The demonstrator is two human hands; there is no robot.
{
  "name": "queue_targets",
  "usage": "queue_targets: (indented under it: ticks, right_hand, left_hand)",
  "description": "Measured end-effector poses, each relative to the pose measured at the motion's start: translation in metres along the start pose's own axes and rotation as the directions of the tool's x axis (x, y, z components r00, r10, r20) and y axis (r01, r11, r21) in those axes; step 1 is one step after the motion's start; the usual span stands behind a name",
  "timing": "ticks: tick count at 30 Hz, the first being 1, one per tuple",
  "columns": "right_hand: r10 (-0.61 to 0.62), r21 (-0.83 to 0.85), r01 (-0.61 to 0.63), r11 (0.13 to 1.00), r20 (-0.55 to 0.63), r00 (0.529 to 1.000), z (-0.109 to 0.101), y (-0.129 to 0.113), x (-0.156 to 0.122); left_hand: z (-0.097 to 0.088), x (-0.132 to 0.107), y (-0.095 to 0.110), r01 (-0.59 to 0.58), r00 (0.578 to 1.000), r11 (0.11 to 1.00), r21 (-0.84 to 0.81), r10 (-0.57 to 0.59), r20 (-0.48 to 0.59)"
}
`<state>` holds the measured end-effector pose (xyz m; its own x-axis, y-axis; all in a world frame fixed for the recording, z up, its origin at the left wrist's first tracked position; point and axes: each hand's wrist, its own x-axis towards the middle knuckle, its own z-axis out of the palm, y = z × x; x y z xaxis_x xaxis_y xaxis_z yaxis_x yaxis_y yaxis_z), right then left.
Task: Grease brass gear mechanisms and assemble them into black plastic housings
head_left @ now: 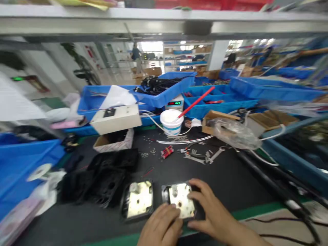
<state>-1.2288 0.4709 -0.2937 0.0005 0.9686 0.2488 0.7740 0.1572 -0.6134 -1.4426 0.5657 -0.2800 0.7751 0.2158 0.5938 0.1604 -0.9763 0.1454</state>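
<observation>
Metal-plated casing (pixel 182 199) is lying on the dark mat (pixel 230 181). Right hand (pixel 210 206) is spreading fingers and thumb wide along its right side; left hand (pixel 162 226), wrist cut off, is curling fingers over its near-left corner, hiding it. Can't tell whether either is gripping. Second casing (pixel 140 201) is blurring alongside.

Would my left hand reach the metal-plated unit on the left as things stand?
Probably yes: the left hand is close beside that unit, with only dark mat visible between them, though its fingers are at the other unit.
</observation>
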Motion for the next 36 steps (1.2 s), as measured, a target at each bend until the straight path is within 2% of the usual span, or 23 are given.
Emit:
queue_targets:
  ticks: [2, 4, 7, 11, 14, 15, 16, 18, 20, 22, 24, 28, 31, 34, 36]
  right_hand:
    - [0.112, -0.005, -0.112, 0.994, 0.053, 0.992, 0.003, 0.003, -0.002]
    - [0.143, -0.009, -0.143, 0.99, 0.123, 0.982, 0.009, 0.006, -0.002]
    - [0.161, -0.005, -0.163, 0.987, 0.189, 0.969, 0.015, 0.006, 0.006]
    - [0.217, 0.004, -0.222, 0.975, 0.194, 0.957, 0.015, -0.006, 0.03]
    - [0.236, 0.006, -0.244, 0.97, 0.234, 0.943, 0.015, -0.016, 0.042]
    - [0.226, 0.007, -0.235, 0.972, 0.243, 0.943, 0.016, -0.019, 0.044]
    - [0.208, 0.007, -0.216, 0.976, 0.237, 0.949, 0.017, -0.021, 0.043]
    - [0.181, -0.015, -0.182, 0.983, 0.176, 0.968, 0.022, -0.024, 0.039]
    - [0.162, -0.061, -0.157, 0.986, 0.098, 0.982, 0.026, -0.025, 0.032]
    - [0.136, -0.116, -0.129, 0.985, 0.059, 0.989, 0.031, -0.025, 0.025]
    - [0.098, -0.171, -0.087, 0.981, 0.055, 0.994, 0.034, -0.024, 0.021]
    - [0.017, -0.24, -0.009, 0.971, 0.032, 0.999, 0.034, -0.022, 0.02]
    - [-0.006, -0.242, 0.008, 0.97, 0.013, 1.0, 0.033, -0.02, 0.016]
    - [0.027, -0.217, -0.022, 0.976, 0.021, 0.999, 0.025, -0.016, 0.007]
    - [0.062, -0.16, -0.049, 0.986, 0.078, 0.995, 0.009, -0.009, 0.006]
  left_hand:
    - [-0.016, -0.013, -0.002, 0.037, 0.999, 0.996, 0.08, -0.036, -0.011]
    - [-0.034, -0.026, -0.004, 0.208, 0.978, 0.967, 0.149, -0.205, -0.041]
    - [-0.056, -0.043, -0.009, 0.461, 0.887, 0.86, 0.218, -0.447, -0.114]
    - [-0.076, -0.052, -0.027, 0.554, 0.832, 0.803, 0.219, -0.52, -0.194]
    - [-0.088, -0.055, -0.04, 0.633, 0.774, 0.73, 0.259, -0.584, -0.245]
    - [-0.09, -0.057, -0.042, 0.618, 0.786, 0.732, 0.287, -0.568, -0.243]
    - [-0.091, -0.059, -0.043, 0.571, 0.821, 0.756, 0.32, -0.527, -0.219]
    - [-0.087, -0.063, -0.04, 0.421, 0.906, 0.83, 0.366, -0.399, -0.138]
    - [-0.077, -0.066, -0.036, 0.305, 0.949, 0.874, 0.379, -0.311, -0.048]
    - [-0.065, -0.067, -0.032, 0.281, 0.952, 0.885, 0.372, -0.306, 0.009]
    - [-0.053, -0.067, -0.031, 0.306, 0.943, 0.886, 0.35, -0.332, 0.014]
    - [-0.041, -0.068, -0.03, 0.415, 0.907, 0.876, 0.247, -0.42, -0.037]
    - [-0.037, -0.068, -0.026, 0.449, 0.893, 0.87, 0.206, -0.447, -0.057]
    - [-0.033, -0.067, -0.02, 0.437, 0.898, 0.876, 0.204, -0.436, -0.052]
    - [-0.031, -0.066, -0.018, 0.427, 0.903, 0.877, 0.222, -0.427, -0.05]
